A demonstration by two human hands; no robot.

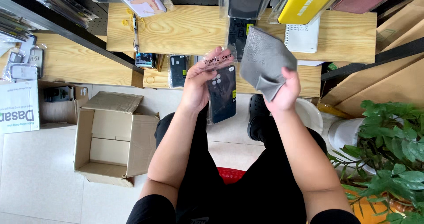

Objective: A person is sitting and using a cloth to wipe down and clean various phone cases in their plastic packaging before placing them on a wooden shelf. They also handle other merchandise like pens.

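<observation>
Fingers of the left hand [197, 85] pinch a packaged dark phone case [222, 91] by its upper edge, above the lap; the right hand [282, 91] clenches a grey cloth [265, 60]. Slippery wrapping could slide from that light pinch toward the open cardboard box [112, 138].

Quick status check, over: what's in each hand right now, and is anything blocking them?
Left hand grips bagged dark phone case. Right hand clutches grey cloth. Both raised before wooden shelf; nothing between them.
</observation>
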